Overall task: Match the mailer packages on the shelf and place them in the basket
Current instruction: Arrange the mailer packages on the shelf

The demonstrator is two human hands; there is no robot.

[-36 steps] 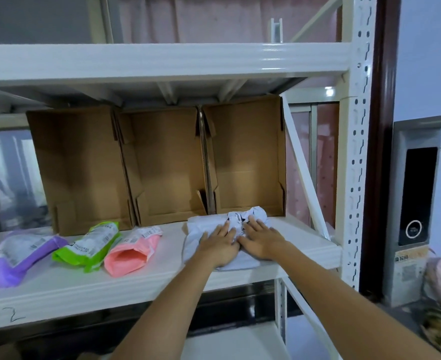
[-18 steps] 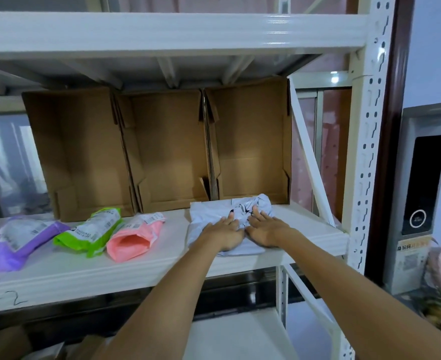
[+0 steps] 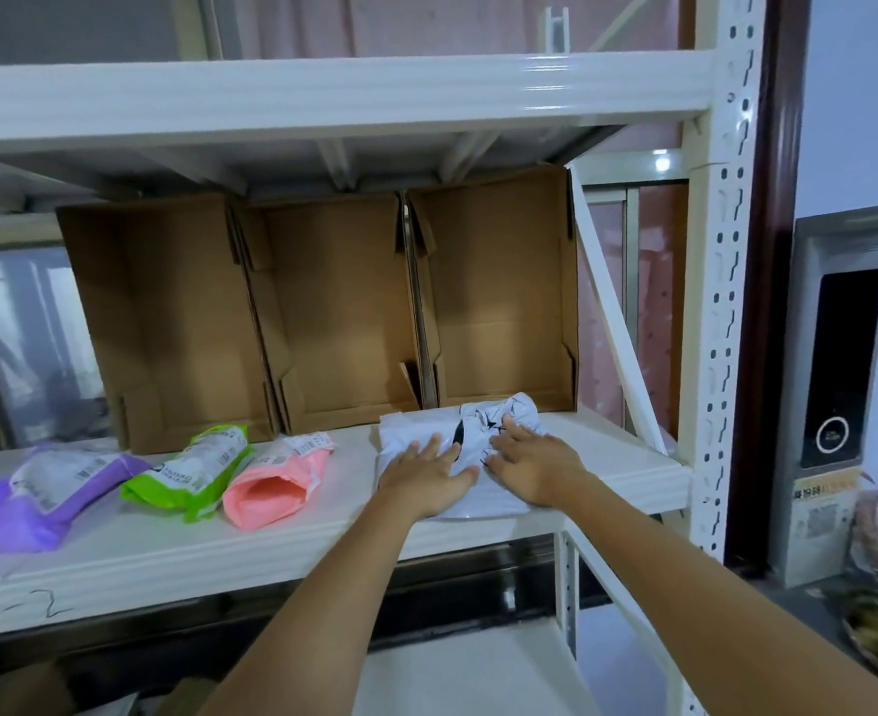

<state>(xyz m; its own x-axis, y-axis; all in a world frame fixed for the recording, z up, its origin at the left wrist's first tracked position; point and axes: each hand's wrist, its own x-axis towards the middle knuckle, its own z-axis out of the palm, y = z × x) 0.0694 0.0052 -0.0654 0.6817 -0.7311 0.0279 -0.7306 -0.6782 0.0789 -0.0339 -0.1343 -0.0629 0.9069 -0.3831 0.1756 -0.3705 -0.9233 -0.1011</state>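
Both hands sit a little wider apart on the white mailer [image 3: 457, 447] than half a second ago, when their fingertips nearly met; the mailer itself has not shifted. It lies flat at the right end of the shelf [image 3: 323, 540], in front of the rightmost cardboard box [image 3: 493, 292], its near edge reaching the shelf lip; the left hand [image 3: 426, 478] and the right hand [image 3: 529, 465] press on it with straight, spread fingers, so neither hand grips or pinches anything.

Further left lie a pink mailer [image 3: 276, 478], a green mailer [image 3: 194, 470] and a purple mailer [image 3: 38, 493], each apart from the hands; no basket is in view.

The risks, as I judge them: flat palms give no real hold, so a pull toward the body could slide the slippery mailer over the lip and drop it; the soft film may crumple and slip out when the fingers close; a sideways sweep of the left arm could knock the pink mailer; whether this white mailer has a match I cannot tell.
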